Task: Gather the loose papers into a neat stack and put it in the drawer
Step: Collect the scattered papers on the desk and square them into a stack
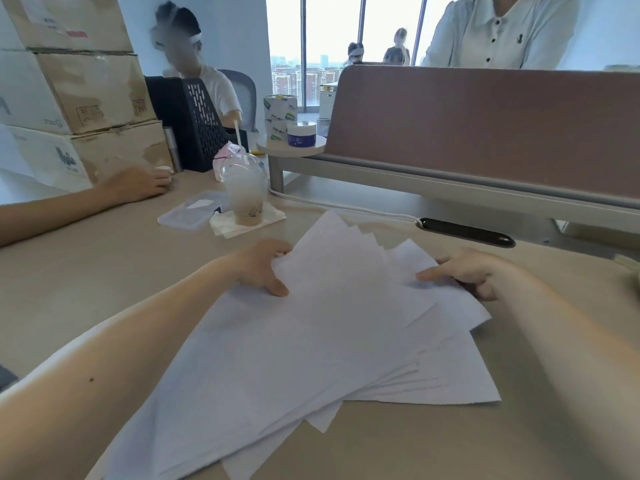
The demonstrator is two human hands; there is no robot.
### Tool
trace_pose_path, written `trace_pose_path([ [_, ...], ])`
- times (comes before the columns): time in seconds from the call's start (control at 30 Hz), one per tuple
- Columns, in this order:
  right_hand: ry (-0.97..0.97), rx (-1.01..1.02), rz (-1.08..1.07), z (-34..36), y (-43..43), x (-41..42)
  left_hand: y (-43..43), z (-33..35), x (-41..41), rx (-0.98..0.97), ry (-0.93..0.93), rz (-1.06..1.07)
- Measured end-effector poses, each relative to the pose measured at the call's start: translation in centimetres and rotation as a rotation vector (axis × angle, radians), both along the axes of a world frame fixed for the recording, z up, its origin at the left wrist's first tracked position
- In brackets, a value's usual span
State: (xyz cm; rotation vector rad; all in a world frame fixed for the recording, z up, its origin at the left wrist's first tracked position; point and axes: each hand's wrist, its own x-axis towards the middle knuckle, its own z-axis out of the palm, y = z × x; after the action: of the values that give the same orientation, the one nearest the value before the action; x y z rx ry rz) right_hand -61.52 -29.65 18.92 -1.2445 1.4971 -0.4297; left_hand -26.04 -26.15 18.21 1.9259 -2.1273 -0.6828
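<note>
Head view: papers (322, 341) fanned mid-frame; likely light, floppy, slick; left hand (263, 268) pinches upper-left edge, right hand (474, 275) pinches right edge. Best hold: opposite edges, squeeze inward.

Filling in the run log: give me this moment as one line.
papers: fanned on desk, unsquared | left grip: pinches left edge | right grip: pinches right edge | drawer: not in view
</note>
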Motion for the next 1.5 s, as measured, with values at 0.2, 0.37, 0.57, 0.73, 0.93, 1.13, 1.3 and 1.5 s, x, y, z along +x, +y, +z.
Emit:
trace_pose_path([
  [0.2,0.102,0.061,-0.021,-0.7,2.9,-4.1,-1.8,0.0,-5.2,-0.060,-0.069,-0.144],
  [0.37,0.337,-0.080,-0.032,-0.5,4.1,-5.2,-1.4,-0.2,-5.7,-0.062,-0.060,-0.130],
  [0.57,0.779,-0.392,0.064,0.3,3.8,-2.8,2.1,1.4,1.1,0.050,-0.057,0.117],
  [0.73,0.731,-0.467,0.242,0.5,4.2,2.7,6.3,1.5,6.5,0.139,-0.072,0.406],
  [0.93,0.846,-0.320,0.108,-0.2,3.5,2.0,9.4,2.3,9.9,0.295,0.267,0.603],
  [1.13,0.699,-0.036,-0.108,1.0,4.7,-3.3,11.8,3.0,11.5,0.379,0.375,0.630],
  [1.3,0.610,-0.469,-0.494,-2.9,3.5,-3.3,12.5,2.0,11.7,0.378,0.454,0.661],
  [1.5,0.282,-0.040,-0.190,0.5,5.3,-1.4,11.7,-0.3,9.5,0.299,0.595,0.692],
])
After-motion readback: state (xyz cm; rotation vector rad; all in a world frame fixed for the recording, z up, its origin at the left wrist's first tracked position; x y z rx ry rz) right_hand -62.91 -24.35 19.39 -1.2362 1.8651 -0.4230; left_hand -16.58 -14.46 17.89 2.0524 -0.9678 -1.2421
